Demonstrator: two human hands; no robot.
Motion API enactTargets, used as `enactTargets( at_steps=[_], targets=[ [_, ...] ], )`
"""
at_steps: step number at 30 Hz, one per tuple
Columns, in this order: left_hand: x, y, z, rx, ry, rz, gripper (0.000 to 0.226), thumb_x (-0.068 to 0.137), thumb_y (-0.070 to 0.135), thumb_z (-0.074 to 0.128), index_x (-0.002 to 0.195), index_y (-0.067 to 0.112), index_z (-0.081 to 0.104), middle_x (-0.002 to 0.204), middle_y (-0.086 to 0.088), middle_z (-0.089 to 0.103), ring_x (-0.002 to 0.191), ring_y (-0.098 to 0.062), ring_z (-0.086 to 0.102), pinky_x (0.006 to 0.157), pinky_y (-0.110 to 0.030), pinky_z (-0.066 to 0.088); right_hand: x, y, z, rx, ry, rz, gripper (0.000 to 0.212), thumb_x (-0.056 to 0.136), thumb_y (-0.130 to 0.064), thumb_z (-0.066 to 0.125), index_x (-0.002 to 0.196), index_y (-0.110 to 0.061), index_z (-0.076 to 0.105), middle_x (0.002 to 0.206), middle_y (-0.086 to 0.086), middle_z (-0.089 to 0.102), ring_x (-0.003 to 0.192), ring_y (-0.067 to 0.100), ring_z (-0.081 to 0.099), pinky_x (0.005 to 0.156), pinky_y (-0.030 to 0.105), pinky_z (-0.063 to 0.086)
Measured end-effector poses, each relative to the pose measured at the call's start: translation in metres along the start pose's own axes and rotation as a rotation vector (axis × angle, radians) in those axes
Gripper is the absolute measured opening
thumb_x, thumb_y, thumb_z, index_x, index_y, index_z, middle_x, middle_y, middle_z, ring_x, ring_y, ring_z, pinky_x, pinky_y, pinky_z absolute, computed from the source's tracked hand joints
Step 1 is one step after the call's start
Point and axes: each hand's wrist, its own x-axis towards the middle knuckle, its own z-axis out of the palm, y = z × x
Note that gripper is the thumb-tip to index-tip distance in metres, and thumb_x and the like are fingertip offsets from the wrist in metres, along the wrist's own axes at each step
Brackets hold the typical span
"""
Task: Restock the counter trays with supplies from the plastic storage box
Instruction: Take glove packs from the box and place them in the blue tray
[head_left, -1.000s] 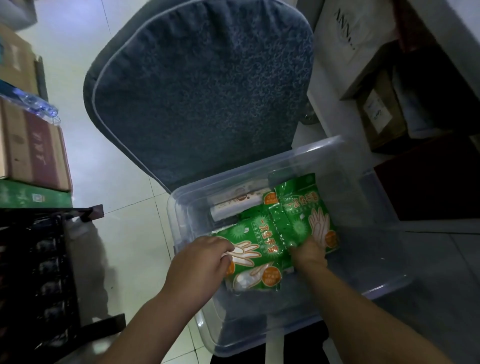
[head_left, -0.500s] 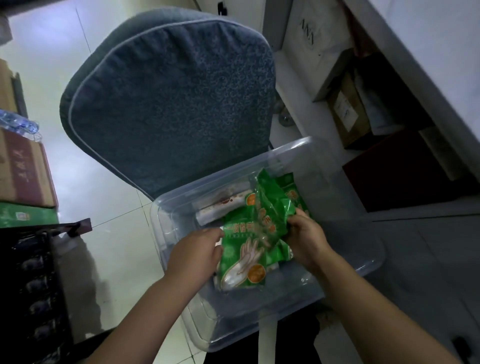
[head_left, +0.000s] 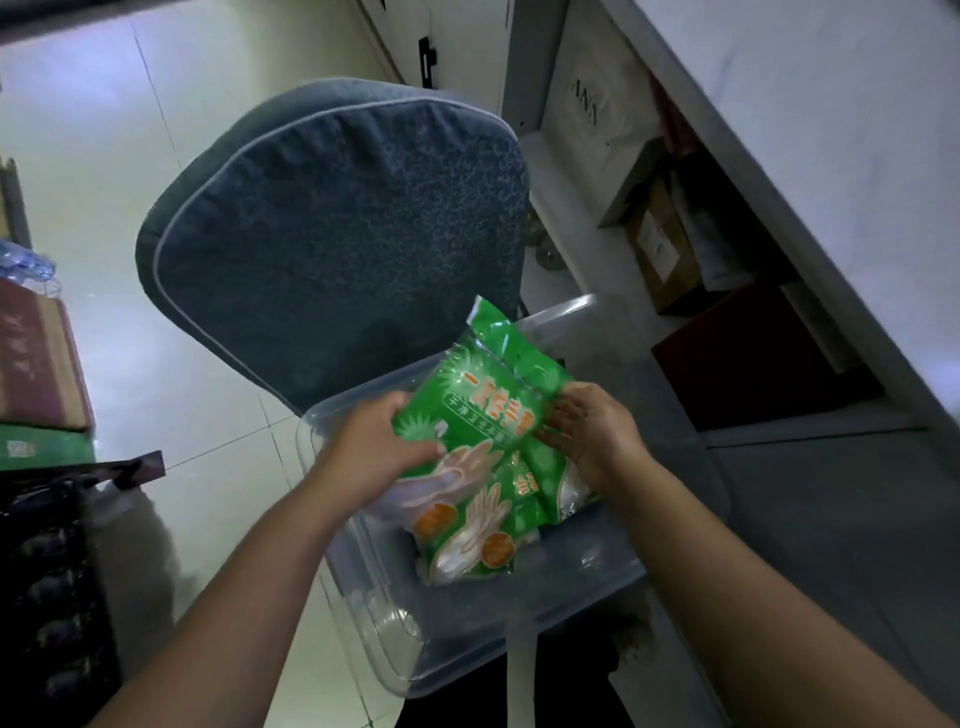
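A clear plastic storage box (head_left: 395, 639) sits on a chair seat below me. Several green packets of disposable gloves (head_left: 483, 415) are bunched together and held above the box's open top. My left hand (head_left: 379, 441) grips the left edge of the front packet. My right hand (head_left: 592, 431) clasps the right side of the bundle, fingers pressed against the packets behind. The packets hide most of the box's inside.
The chair's blue padded back (head_left: 332, 234) rises just behind the box. A white counter edge (head_left: 810, 156) runs along the right, with cartons (head_left: 660, 249) and a dark red box (head_left: 753, 358) stored beneath. Cardboard boxes (head_left: 36, 358) and a black rack (head_left: 52, 597) stand left.
Both hands have gathered the green packets and lifted them out of the box, up and toward the right. The view has tilted toward the counter.
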Motion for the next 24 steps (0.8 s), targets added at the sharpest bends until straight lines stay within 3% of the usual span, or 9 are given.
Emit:
enactTargets(
  at_steps=[3, 6, 8, 11, 18, 21, 24],
  targets=[
    [-0.002, -0.013, -0.025, 0.141, 0.225, 0.023, 0.024, 0.067, 0.020, 0.077, 0.085, 0.024, 0.061, 0.077, 0.001, 0.066, 0.071, -0.019, 0.061, 0.065, -0.033, 0.047, 0.024, 0.047, -0.004, -0.351, 0.146, 0.115, 0.020, 0.093, -0.005, 0.038, 0.077, -0.005, 0.050, 0.098, 0.021, 0.059, 0.087, 0.025, 0.056, 0.087, 0.049, 0.048],
    [-0.003, -0.030, -0.041, 0.116, 0.298, -0.015, 0.023, 0.070, 0.023, 0.076, 0.084, 0.027, 0.058, 0.080, 0.002, 0.064, 0.075, -0.020, 0.060, 0.066, -0.033, 0.045, 0.038, 0.104, -0.009, -0.762, 0.145, 0.191, 0.022, 0.087, -0.002, 0.048, 0.067, -0.010, 0.049, 0.093, 0.023, 0.057, 0.077, 0.022, 0.050, 0.065, 0.030, 0.042],
    [-0.002, -0.045, -0.046, 0.118, 0.323, -0.042, 0.020, 0.070, 0.025, 0.075, 0.079, 0.030, 0.058, 0.078, 0.008, 0.064, 0.077, -0.020, 0.061, 0.068, -0.034, 0.047, 0.041, 0.133, -0.007, -0.900, 0.150, 0.184, 0.013, 0.083, 0.005, 0.049, 0.078, -0.005, 0.056, 0.094, 0.024, 0.056, 0.085, 0.027, 0.055, 0.063, 0.025, 0.040],
    [-0.004, -0.062, -0.049, 0.106, 0.323, -0.054, 0.019, 0.071, 0.026, 0.074, 0.074, 0.034, 0.056, 0.078, 0.012, 0.064, 0.077, -0.017, 0.063, 0.071, -0.037, 0.051, 0.050, 0.169, -0.001, -0.946, 0.199, 0.165, 0.029, 0.081, 0.006, 0.054, 0.109, 0.011, 0.054, 0.113, 0.025, 0.060, 0.107, 0.035, 0.057, 0.085, 0.035, 0.046],
    [-0.011, -0.069, -0.050, 0.143, 0.309, -0.042, 0.019, 0.072, 0.026, 0.072, 0.072, 0.036, 0.056, 0.079, 0.008, 0.066, 0.076, -0.013, 0.062, 0.066, -0.032, 0.048, 0.058, 0.184, 0.021, -0.823, 0.227, 0.343, 0.059, 0.076, -0.015, 0.073, 0.123, 0.010, 0.048, 0.130, 0.024, 0.054, 0.115, 0.034, 0.056, 0.094, 0.036, 0.046],
    [-0.009, -0.062, -0.048, 0.158, 0.299, -0.018, 0.022, 0.071, 0.025, 0.073, 0.070, 0.038, 0.055, 0.076, 0.012, 0.064, 0.076, -0.007, 0.061, 0.063, -0.027, 0.045, 0.062, 0.183, 0.022, -0.894, 0.250, 0.348, 0.052, 0.074, -0.026, 0.073, 0.115, 0.002, 0.055, 0.120, 0.020, 0.062, 0.107, 0.033, 0.060, 0.086, 0.036, 0.050],
    [-0.004, -0.057, -0.044, 0.164, 0.266, -0.002, 0.018, 0.072, 0.024, 0.073, 0.078, 0.035, 0.060, 0.082, 0.007, 0.066, 0.079, -0.014, 0.063, 0.069, -0.034, 0.050, 0.062, 0.181, 0.025, -0.822, 0.238, 0.269, 0.022, 0.076, -0.011, 0.069, 0.093, -0.001, 0.059, 0.109, 0.023, 0.063, 0.100, 0.034, 0.061, 0.084, 0.037, 0.050]
  ],
)
